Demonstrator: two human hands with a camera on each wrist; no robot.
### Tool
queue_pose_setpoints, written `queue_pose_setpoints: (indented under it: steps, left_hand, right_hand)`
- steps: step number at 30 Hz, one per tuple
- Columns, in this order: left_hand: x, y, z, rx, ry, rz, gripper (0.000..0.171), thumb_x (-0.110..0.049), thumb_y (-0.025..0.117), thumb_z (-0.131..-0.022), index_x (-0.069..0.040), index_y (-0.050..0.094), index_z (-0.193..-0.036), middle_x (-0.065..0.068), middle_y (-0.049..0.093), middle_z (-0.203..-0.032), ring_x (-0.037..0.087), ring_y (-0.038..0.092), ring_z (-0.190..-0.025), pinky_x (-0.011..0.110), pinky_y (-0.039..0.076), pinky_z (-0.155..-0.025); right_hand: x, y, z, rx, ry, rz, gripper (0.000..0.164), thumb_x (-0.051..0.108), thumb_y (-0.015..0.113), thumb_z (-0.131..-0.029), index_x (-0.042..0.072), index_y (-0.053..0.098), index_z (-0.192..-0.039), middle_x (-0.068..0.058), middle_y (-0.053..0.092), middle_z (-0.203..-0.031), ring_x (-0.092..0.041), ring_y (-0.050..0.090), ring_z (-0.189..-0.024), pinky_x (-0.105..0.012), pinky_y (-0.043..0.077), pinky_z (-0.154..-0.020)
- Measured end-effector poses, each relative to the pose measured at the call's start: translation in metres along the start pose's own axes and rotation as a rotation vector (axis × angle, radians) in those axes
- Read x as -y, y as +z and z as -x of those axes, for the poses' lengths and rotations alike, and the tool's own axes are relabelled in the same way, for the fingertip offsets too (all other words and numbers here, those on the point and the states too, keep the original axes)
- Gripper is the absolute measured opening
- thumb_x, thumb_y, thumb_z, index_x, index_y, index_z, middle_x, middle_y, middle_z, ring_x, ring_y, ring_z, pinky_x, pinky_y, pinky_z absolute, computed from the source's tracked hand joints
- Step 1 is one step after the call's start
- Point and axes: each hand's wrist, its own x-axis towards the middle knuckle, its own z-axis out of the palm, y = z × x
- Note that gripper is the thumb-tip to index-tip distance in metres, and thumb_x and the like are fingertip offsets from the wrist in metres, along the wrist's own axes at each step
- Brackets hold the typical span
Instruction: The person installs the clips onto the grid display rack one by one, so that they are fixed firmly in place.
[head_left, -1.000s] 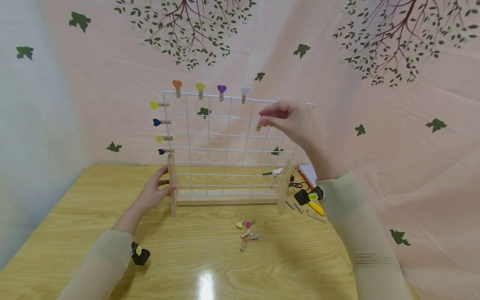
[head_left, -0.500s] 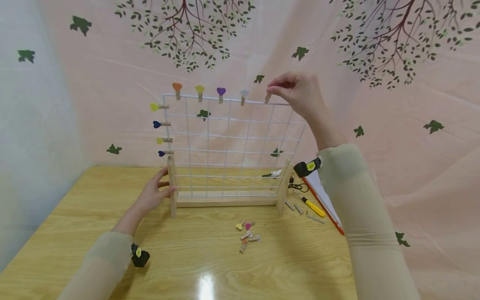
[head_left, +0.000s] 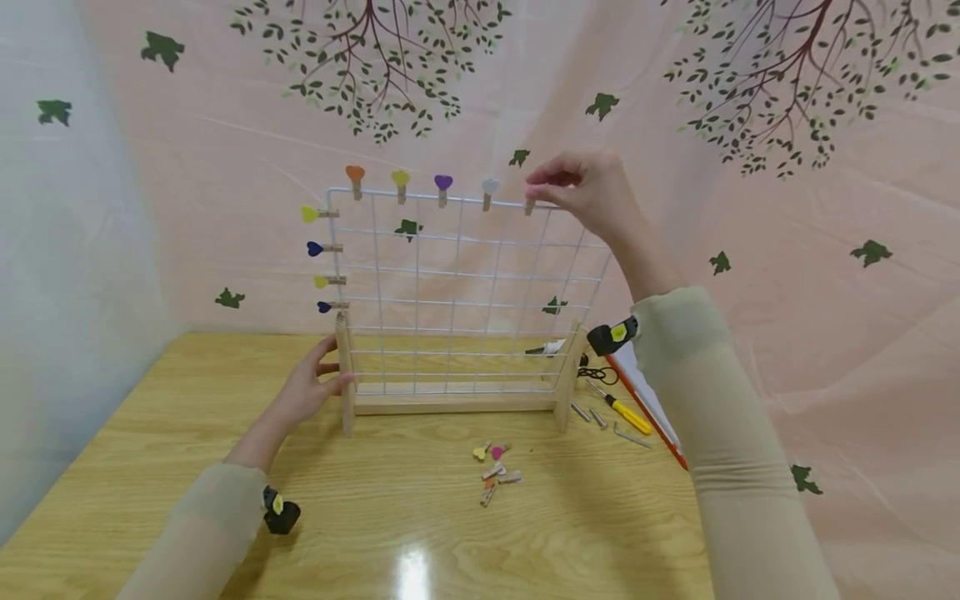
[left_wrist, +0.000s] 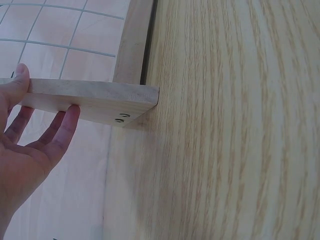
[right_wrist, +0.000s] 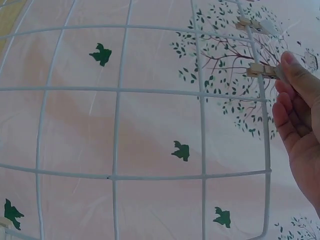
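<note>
A white wire grid (head_left: 453, 271) stands upright in a wooden stand (head_left: 453, 405). My right hand (head_left: 588, 192) pinches a small wooden clothespin (head_left: 529, 207) at the grid's top rail. In the right wrist view that clothespin (right_wrist: 263, 71) straddles the rail, its outer end hidden by thumb and fingers. My left hand (head_left: 303, 387) holds the stand's left post, and in the left wrist view thumb and fingers lie on opposite sides of the post (left_wrist: 95, 95). Several heart clothespins line the top rail, among them a purple one (head_left: 443, 182), and the left side, among them a yellow one (head_left: 310, 214).
Loose clothespins (head_left: 491, 472) lie in a small pile on the wooden table (head_left: 360, 533) before the stand. To the right are a yellow screwdriver (head_left: 630, 416), an Allen key (head_left: 632, 437), metal pins and a black cable (head_left: 597, 374). A patterned cloth hangs behind.
My right hand has risen with the clothespin from in front of the grid to the top rail, then shifted slightly left and settled it there. My left hand has stayed on the post.
</note>
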Motion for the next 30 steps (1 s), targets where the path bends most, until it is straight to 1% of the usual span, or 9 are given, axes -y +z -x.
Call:
queue_pose_setpoints:
  steps: [5, 7, 9, 11, 14, 18, 23, 26, 30]
  left_hand:
    - [0.001, -0.001, 0.001, 0.001, 0.003, 0.001, 0.071, -0.013, 0.057, -0.087, -0.012, 0.015, -0.143, 0.020, 0.018, -0.144, 0.046, 0.039, -0.115, 0.041, 0.053, -0.073]
    - [0.005, -0.001, 0.000, -0.001, 0.008, -0.003, 0.071, -0.016, 0.058, -0.087, -0.014, 0.015, -0.143, 0.018, 0.018, -0.144, 0.045, 0.040, -0.115, 0.040, 0.054, -0.073]
    - [0.005, -0.001, 0.001, -0.001, 0.004, -0.002, 0.071, -0.016, 0.058, -0.086, -0.015, 0.015, -0.143, 0.018, 0.018, -0.145, 0.044, 0.040, -0.115, 0.040, 0.054, -0.073]
    - [0.005, -0.002, 0.001, -0.002, 0.005, 0.001, 0.071, -0.015, 0.058, -0.087, -0.015, 0.015, -0.143, 0.018, 0.018, -0.145, 0.044, 0.040, -0.115, 0.041, 0.053, -0.073]
    - [0.004, -0.002, 0.002, -0.004, 0.006, -0.003, 0.071, -0.014, 0.058, -0.087, -0.015, 0.015, -0.143, 0.017, 0.019, -0.144, 0.044, 0.040, -0.115, 0.042, 0.053, -0.073]
    - [0.003, -0.002, 0.002, -0.009, 0.005, -0.012, 0.070, -0.013, 0.057, -0.087, -0.014, 0.016, -0.143, 0.018, 0.019, -0.144, 0.044, 0.040, -0.115, 0.041, 0.053, -0.073]
    - [0.004, -0.002, 0.001, -0.016, 0.010, -0.011, 0.070, -0.012, 0.057, -0.087, -0.014, 0.016, -0.143, 0.018, 0.019, -0.144, 0.045, 0.041, -0.115, 0.041, 0.053, -0.073]
    - [0.004, -0.001, 0.000, -0.015, 0.011, -0.012, 0.070, -0.013, 0.058, -0.086, -0.015, 0.017, -0.143, 0.017, 0.019, -0.144, 0.044, 0.041, -0.114, 0.041, 0.053, -0.073]
    - [0.004, -0.001, 0.000, -0.017, 0.014, -0.014, 0.070, -0.013, 0.058, -0.086, -0.015, 0.017, -0.143, 0.017, 0.020, -0.144, 0.044, 0.041, -0.114, 0.041, 0.053, -0.073]
  right_hand:
    - [0.009, -0.002, 0.010, -0.018, -0.086, -0.012, 0.031, 0.013, 0.070, -0.076, 0.000, 0.063, -0.103, -0.010, 0.060, -0.095, -0.015, 0.050, -0.082, -0.024, 0.046, -0.076]
    - [0.009, 0.002, 0.017, -0.012, -0.126, -0.028, 0.030, 0.012, 0.070, -0.075, 0.000, 0.063, -0.101, -0.010, 0.061, -0.094, -0.015, 0.050, -0.081, -0.025, 0.047, -0.075]
    - [0.000, 0.012, 0.026, 0.017, -0.164, -0.041, 0.030, 0.016, 0.071, -0.074, 0.003, 0.064, -0.100, -0.006, 0.061, -0.093, -0.012, 0.050, -0.079, -0.023, 0.047, -0.072]
    - [-0.013, 0.027, 0.038, 0.074, -0.183, -0.046, 0.030, 0.022, 0.071, -0.075, 0.007, 0.064, -0.100, -0.001, 0.062, -0.092, -0.009, 0.051, -0.078, -0.022, 0.047, -0.070]
    - [-0.033, 0.057, 0.062, 0.174, -0.205, -0.050, 0.032, 0.028, 0.071, -0.074, 0.013, 0.064, -0.101, 0.006, 0.060, -0.091, -0.006, 0.050, -0.077, -0.022, 0.047, -0.066]
    - [-0.053, 0.101, 0.102, 0.326, -0.200, -0.074, 0.033, 0.028, 0.072, -0.074, 0.016, 0.064, -0.104, 0.004, 0.061, -0.091, -0.011, 0.051, -0.075, -0.026, 0.046, -0.061]
    - [-0.078, 0.152, 0.150, 0.560, -0.120, -0.079, 0.034, 0.035, 0.067, -0.077, 0.023, 0.062, -0.108, 0.007, 0.061, -0.098, -0.014, 0.054, -0.080, -0.029, 0.048, -0.064]
    - [-0.092, 0.176, 0.172, 0.677, -0.084, -0.112, 0.034, 0.032, 0.068, -0.077, 0.021, 0.062, -0.109, 0.007, 0.060, -0.102, -0.017, 0.055, -0.086, -0.031, 0.049, -0.070]
    - [-0.104, 0.198, 0.189, 0.780, -0.073, -0.198, 0.032, 0.023, 0.069, -0.078, 0.013, 0.064, -0.107, 0.005, 0.060, -0.103, -0.018, 0.055, -0.091, -0.033, 0.049, -0.077]
